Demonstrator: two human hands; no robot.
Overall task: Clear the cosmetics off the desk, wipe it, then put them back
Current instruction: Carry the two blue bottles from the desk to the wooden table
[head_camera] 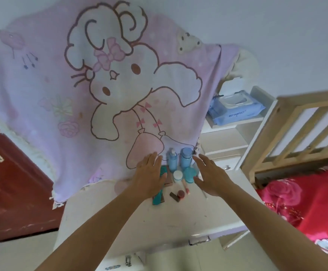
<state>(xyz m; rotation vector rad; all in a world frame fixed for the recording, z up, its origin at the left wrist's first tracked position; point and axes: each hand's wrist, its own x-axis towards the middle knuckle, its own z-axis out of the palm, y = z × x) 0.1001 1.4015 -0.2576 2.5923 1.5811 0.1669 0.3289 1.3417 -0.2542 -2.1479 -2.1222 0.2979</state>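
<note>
A cluster of cosmetics stands at the back of the white desk (159, 222). A blue pump bottle (172, 160) and a taller blue bottle (186, 159) stand upright by the hanging cloth. In front of them sit a white-lidded jar (177, 176) and a teal jar (189, 174). A teal comb (158, 198), a pink palette (168, 180), a dark lipstick (174, 196), a round reddish pot (181, 194) and a pink tube (186, 187) lie nearer. My left hand (151, 176) hovers open over the comb. My right hand (211, 176) is open just right of the jars.
A pink cartoon-rabbit cloth (100, 90) hangs behind the desk. White shelves at the right hold a blue wet-wipe pack (235, 111). A wooden bed frame (296, 133) with red bedding (311, 202) stands to the right. A dark red door (12, 182) is at left.
</note>
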